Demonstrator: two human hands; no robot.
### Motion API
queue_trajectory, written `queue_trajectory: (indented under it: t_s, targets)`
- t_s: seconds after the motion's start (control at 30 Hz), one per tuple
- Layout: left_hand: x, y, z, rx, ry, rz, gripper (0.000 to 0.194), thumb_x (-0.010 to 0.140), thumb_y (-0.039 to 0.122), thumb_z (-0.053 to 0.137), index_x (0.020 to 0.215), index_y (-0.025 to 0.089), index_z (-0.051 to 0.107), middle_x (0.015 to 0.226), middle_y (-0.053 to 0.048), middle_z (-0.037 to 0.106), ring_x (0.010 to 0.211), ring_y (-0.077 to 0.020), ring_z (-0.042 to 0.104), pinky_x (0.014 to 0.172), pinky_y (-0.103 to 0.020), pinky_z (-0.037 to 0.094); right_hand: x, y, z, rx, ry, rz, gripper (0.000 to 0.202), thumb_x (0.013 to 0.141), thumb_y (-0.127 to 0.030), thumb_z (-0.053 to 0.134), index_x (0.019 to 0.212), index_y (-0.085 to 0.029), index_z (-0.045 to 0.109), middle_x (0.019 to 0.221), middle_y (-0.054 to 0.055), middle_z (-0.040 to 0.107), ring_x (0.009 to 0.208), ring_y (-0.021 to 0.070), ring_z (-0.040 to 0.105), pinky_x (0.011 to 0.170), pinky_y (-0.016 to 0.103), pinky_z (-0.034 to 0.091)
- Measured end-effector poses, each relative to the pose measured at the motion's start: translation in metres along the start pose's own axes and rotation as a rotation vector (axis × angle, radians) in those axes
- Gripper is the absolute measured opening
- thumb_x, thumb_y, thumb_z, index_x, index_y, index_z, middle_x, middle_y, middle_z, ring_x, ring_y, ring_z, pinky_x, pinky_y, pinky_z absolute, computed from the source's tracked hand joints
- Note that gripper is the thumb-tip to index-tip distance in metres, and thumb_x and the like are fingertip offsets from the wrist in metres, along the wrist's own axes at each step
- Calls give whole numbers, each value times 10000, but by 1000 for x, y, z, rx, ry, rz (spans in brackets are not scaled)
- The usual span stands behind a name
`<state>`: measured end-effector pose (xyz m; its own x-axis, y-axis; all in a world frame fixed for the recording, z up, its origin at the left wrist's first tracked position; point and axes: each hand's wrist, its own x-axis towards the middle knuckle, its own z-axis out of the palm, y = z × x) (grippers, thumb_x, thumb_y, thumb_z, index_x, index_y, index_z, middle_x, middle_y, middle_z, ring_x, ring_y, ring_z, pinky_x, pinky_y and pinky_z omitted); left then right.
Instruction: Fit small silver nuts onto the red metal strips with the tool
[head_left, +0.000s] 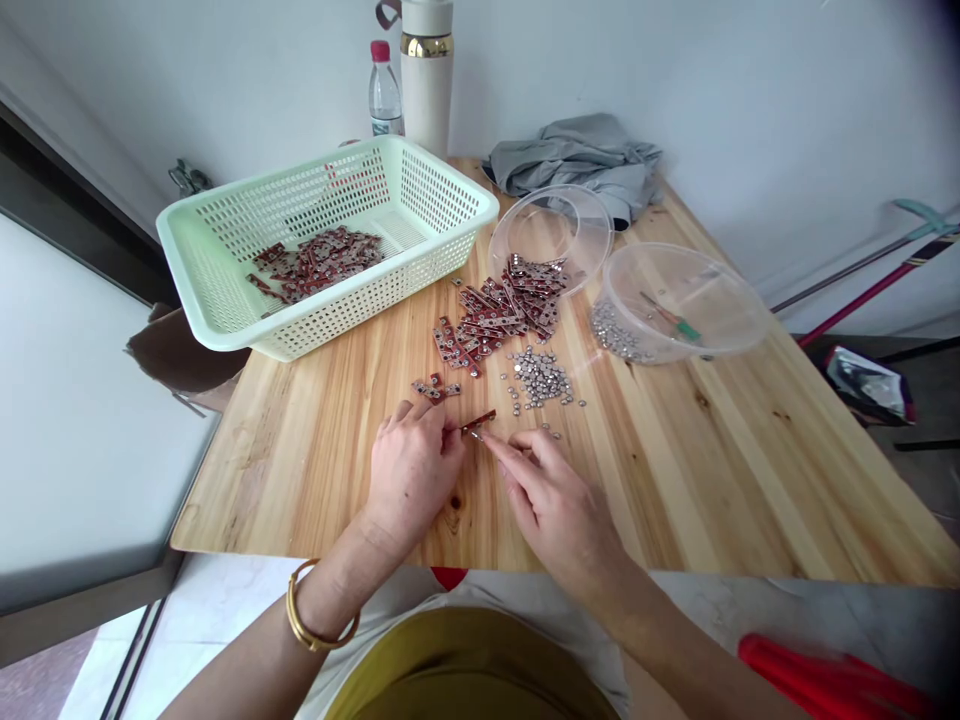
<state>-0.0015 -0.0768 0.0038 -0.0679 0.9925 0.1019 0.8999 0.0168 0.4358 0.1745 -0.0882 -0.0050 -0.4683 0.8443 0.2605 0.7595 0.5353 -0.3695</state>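
Note:
My left hand [418,455] is closed, with a narrow dark red strip [484,419] pinched between its fingers and poking out to the right. My right hand [559,490] reaches in from the other side, its index finger stretched toward the strip and its thumb apart. A tiny silver stud [477,435] shows at that fingertip; whether finger and stud touch the strip, I cannot tell. Just beyond the left hand lie a few short studded strips [435,389]. Loose silver studs [541,378] are spread behind the right hand, in front of a heap of dark red studded strips [495,312].
A pale green basket [352,310] holding more strips stands at the left. At right, a clear round tub [690,300] contains studs and a green-handled tool; a clear lid [592,215] lies behind. Grey cloth [585,150], a water bottle [385,95] and a white flask [427,90] are at the back.

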Motion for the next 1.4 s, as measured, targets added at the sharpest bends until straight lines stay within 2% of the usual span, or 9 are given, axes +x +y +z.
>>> queue_trajectory:
  t_s: [0.3, 0.47, 0.63, 1.0, 1.27, 1.4]
  targets:
    - [-1, -1, 1, 1, 9, 4, 119, 834, 164, 571, 734, 208, 618, 808, -27, 668, 817, -202, 581, 674, -305, 443, 0, -10, 9, -162, 38, -11, 442, 943, -118, 402, 1345, -205, 562, 963, 62, 631, 643, 135, 598, 460, 258, 388]
    - [-2, -1, 1, -2, 0, 3, 113, 837, 172, 566, 742, 206, 617, 827, -32, 671, 822, -201, 577, 678, -309, 440, -2, -14, 12, -270, 39, -5, 472, 917, -79, 438, 1353, -227, 539, 950, 49, 637, 658, 140, 594, 435, 274, 345]
    - [-1, 0, 3, -7, 5, -10, 126, 820, 172, 570, 701, 208, 588, 803, -29, 665, 802, -197, 567, 660, -306, 424, -4, -17, 12, -328, 31, -38, 502, 908, -31, 416, 1375, -197, 498, 935, 48, 643, 751, 164, 621, 483, 284, 410]
    - [0, 2, 3, 1, 28, -30, 127, 805, 182, 574, 681, 210, 577, 763, -23, 661, 779, -201, 563, 640, -310, 402, -1, -21, 10, -457, -12, -96, 503, 906, -8, 377, 1387, -109, 486, 982, 74, 658, 720, 157, 606, 489, 296, 453]
    - [-2, 1, 7, -5, 43, -6, 133, 814, 197, 573, 682, 210, 580, 758, -23, 663, 777, -206, 564, 688, -326, 409, -1, -24, 9, -427, -28, -128, 469, 910, -20, 389, 1346, -109, 536, 982, 80, 669, 717, 171, 604, 520, 300, 462]
    - [-2, -1, 8, 18, 45, 7, 117, 815, 184, 561, 704, 207, 589, 766, -28, 662, 783, -209, 566, 698, -329, 415, 1, -13, 10, -205, -15, -34, 459, 941, -77, 391, 1370, -181, 517, 997, 63, 643, 690, 150, 608, 499, 274, 451]
